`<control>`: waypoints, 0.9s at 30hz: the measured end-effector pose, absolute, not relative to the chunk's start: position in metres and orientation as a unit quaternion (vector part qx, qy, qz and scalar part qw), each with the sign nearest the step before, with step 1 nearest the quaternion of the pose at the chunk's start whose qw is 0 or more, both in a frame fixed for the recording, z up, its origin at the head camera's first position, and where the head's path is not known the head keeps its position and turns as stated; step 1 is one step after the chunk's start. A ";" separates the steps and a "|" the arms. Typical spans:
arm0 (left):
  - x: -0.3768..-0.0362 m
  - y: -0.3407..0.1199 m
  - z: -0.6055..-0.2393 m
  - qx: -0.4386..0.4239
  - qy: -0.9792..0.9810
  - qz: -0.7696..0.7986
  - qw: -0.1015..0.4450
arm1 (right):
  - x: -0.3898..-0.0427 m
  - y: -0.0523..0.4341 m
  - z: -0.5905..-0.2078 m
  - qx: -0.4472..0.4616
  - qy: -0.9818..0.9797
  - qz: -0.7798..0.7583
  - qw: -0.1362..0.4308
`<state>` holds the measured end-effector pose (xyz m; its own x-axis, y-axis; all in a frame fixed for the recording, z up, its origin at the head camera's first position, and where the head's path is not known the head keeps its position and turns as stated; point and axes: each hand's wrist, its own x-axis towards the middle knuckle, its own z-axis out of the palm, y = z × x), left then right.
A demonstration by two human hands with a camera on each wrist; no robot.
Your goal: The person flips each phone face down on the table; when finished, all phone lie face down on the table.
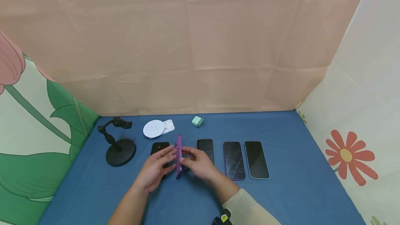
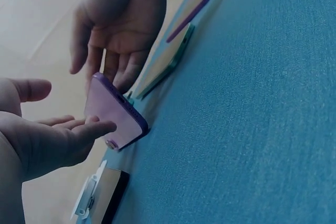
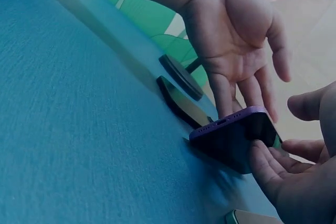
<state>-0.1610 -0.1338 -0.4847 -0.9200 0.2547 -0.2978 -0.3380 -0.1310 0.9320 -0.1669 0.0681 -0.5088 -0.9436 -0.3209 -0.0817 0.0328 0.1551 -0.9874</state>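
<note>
A purple phone (image 1: 178, 155) stands on edge, tilted, between the two hands above the blue cloth. On its back side is the left hand (image 1: 155, 170), whose extended fingers lie against the pale purple back in the left wrist view. The right hand (image 1: 200, 164) touches the dark screen side with its fingertips, its thumb held away from the phone in the right wrist view. Partly behind the left hand lies a black phone (image 1: 159, 146). Another dark phone (image 1: 205, 146) lies just beyond the right hand, which covers part of it.
Two more phones, one purple-edged (image 1: 233, 160) and one light-edged (image 1: 257, 159), lie to the right. A black phone stand (image 1: 121, 152) is at the left. Toward the back are a white round disc (image 1: 153, 128), a white card (image 1: 169, 126) and a green plug adapter (image 1: 198, 121).
</note>
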 end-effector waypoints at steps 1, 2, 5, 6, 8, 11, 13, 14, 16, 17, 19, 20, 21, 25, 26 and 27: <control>-0.161 -0.134 -0.485 -0.032 0.630 0.751 0.197 | -0.167 0.069 -0.509 -0.096 0.750 -0.641 0.136; -0.161 -0.134 -0.486 -0.032 0.631 0.750 0.196 | -0.168 0.069 -0.509 -0.095 0.751 -0.640 0.135; -0.161 -0.135 -0.488 -0.029 0.638 0.745 0.194 | -0.169 0.071 -0.510 -0.091 0.754 -0.637 0.135; -0.161 -0.135 -0.489 -0.028 0.641 0.743 0.193 | -0.169 0.071 -0.511 -0.090 0.755 -0.635 0.136; -0.160 -0.136 -0.491 -0.030 0.647 0.737 0.191 | -0.169 0.072 -0.511 -0.088 0.755 -0.634 0.138; -0.161 -0.137 -0.496 -0.035 0.653 0.732 0.190 | -0.169 0.074 -0.512 -0.085 0.757 -0.633 0.139; -0.161 -0.137 -0.499 -0.039 0.654 0.731 0.192 | -0.169 0.074 -0.512 -0.085 0.755 -0.635 0.137; -0.162 -0.137 -0.501 -0.042 0.654 0.731 0.193 | -0.169 0.074 -0.512 -0.085 0.755 -0.636 0.137; -0.163 -0.137 -0.505 -0.042 0.653 0.730 0.194 | -0.168 0.075 -0.512 -0.085 0.753 -0.638 0.137; -0.163 -0.137 -0.506 -0.043 0.653 0.731 0.194 | -0.168 0.075 -0.512 -0.084 0.754 -0.637 0.136; -0.164 -0.136 -0.507 -0.044 0.653 0.731 0.194 | -0.168 0.077 -0.512 -0.082 0.757 -0.634 0.133; -0.164 -0.136 -0.508 -0.044 0.653 0.731 0.194 | -0.168 0.077 -0.513 -0.082 0.758 -0.633 0.132; -0.164 -0.136 -0.508 -0.044 0.653 0.731 0.193 | -0.168 0.078 -0.513 -0.081 0.760 -0.631 0.131; -0.165 -0.135 -0.508 -0.044 0.654 0.730 0.194 | -0.168 0.080 -0.514 -0.080 0.765 -0.627 0.128; -0.165 -0.135 -0.508 -0.044 0.654 0.730 0.194 | -0.168 0.081 -0.515 -0.081 0.765 -0.626 0.127; -0.165 -0.135 -0.507 -0.045 0.653 0.730 0.195 | -0.168 0.081 -0.515 -0.081 0.766 -0.625 0.127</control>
<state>-0.1650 -0.1348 -0.5071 -0.9198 0.2261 -0.3208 -0.3439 -0.0704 0.9364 -0.1679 0.0814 -0.5147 -0.9547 -0.2827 -0.0927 0.0339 0.2062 -0.9779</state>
